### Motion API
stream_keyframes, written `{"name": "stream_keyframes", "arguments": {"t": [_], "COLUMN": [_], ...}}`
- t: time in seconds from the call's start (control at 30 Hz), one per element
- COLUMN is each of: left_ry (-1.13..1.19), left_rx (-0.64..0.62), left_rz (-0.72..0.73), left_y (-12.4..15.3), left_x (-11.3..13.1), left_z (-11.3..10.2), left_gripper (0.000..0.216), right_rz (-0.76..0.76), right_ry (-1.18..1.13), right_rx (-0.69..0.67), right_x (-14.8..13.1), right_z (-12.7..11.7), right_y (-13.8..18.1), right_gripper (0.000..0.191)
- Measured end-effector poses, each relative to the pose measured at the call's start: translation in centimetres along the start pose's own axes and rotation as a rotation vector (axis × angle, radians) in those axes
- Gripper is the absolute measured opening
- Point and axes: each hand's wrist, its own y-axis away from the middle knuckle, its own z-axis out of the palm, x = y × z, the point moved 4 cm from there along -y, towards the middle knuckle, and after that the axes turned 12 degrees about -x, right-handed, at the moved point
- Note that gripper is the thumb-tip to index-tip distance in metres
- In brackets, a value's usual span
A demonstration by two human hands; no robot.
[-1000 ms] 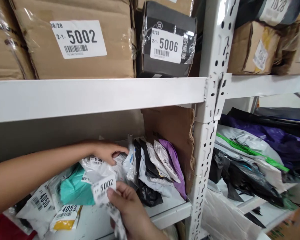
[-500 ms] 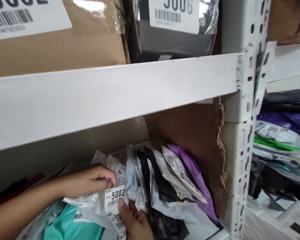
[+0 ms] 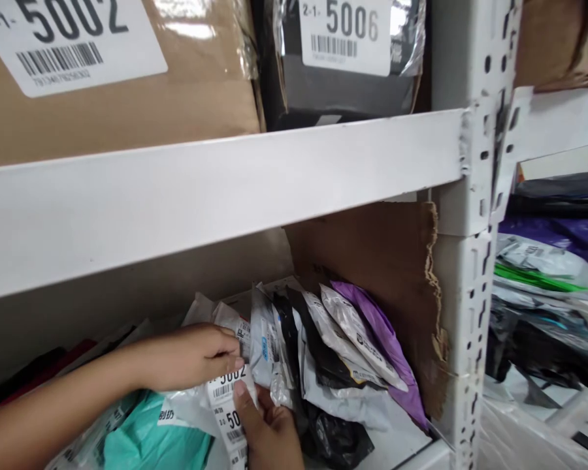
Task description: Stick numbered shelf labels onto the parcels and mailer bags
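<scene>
My right hand [image 3: 273, 427] pinches a strip of white barcode labels [image 3: 232, 421] between thumb and fingers; the strip hangs down past the bottom edge. The top label is marked 5002. My left hand [image 3: 196, 356] reaches in from the left, its fingers closed at the strip's top edge and partly covering the number. Behind the hands a white plastic parcel [image 3: 263, 339] and several other bagged parcels stand upright on the lower shelf. Below my left forearm lies a teal parcel [image 3: 157, 434], next to a white bag.
The white shelf beam [image 3: 225, 189] crosses just above my hands. Over it sit a brown box [image 3: 127, 121] labelled 5002 and a dark box [image 3: 343, 91] labelled 5006. At right are a torn cardboard divider [image 3: 367, 248], a purple parcel [image 3: 387, 346] and a perforated post [image 3: 470, 294].
My left hand has moved right and slightly down, onto the top edge of the upper label. My right hand keeps its pinch on the strip. The view has shifted a little.
</scene>
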Motion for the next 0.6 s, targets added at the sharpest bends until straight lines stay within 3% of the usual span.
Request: {"name": "stream_keyframes", "arguments": {"t": [0.17,0.37,0.53,0.6], "left_ry": [0.003,-0.192,-0.331,-0.39], "left_rx": [-0.055,0.108,0.194,0.217], "left_rz": [-0.023,-0.095,-0.099,-0.105], "left_y": [0.1,0.7,0.8,0.8], "left_x": [0.2,0.9,1.4,1.6], "left_z": [-0.1,0.6,1.3,1.5], "left_gripper": [0.033,0.03,0.027,0.027], "right_rz": [-0.033,-0.004,0.066,0.105], "right_ry": [-0.109,-0.125,-0.097,-0.058], "right_rx": [-0.052,-0.142,-0.096,-0.137], "right_x": [1.1,-0.1,-0.6,-0.8], "right_z": [-0.4,0.5,0.5,0.6], "right_y": [-0.4,-0.4,-0.3,0.3], "right_gripper": [0.059,0.058,0.065,0.062]}}
